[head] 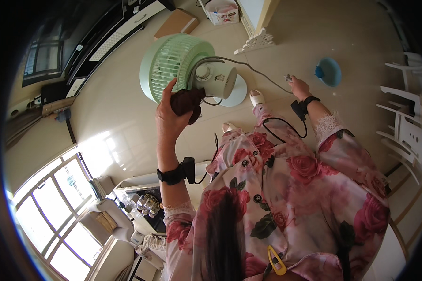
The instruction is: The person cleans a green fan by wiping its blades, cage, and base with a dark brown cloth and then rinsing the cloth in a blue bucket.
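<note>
A green and white electric fan (pixel 177 59) stands on a round pale base (pixel 234 93) in front of me. My left hand (pixel 172 109) grips a dark brown cloth (pixel 187 102), which lies against the lower side of the fan's motor housing (pixel 216 80). The grey power cord (pixel 246 64) runs from the fan over to my right hand (pixel 300 86). In that hand the cord's plug end (pixel 287 78) is pinched, its prongs sticking out past the fingers.
A blue basin (pixel 330 72) with a blue cloth (pixel 319 72) in it rests on the tiled floor at the right. Beyond the fan lie a cardboard box (pixel 179 24) and a white bag (pixel 223 12). White chairs (pixel 404 130) line the right; a glass-laden table (pixel 154 221) stands lower left.
</note>
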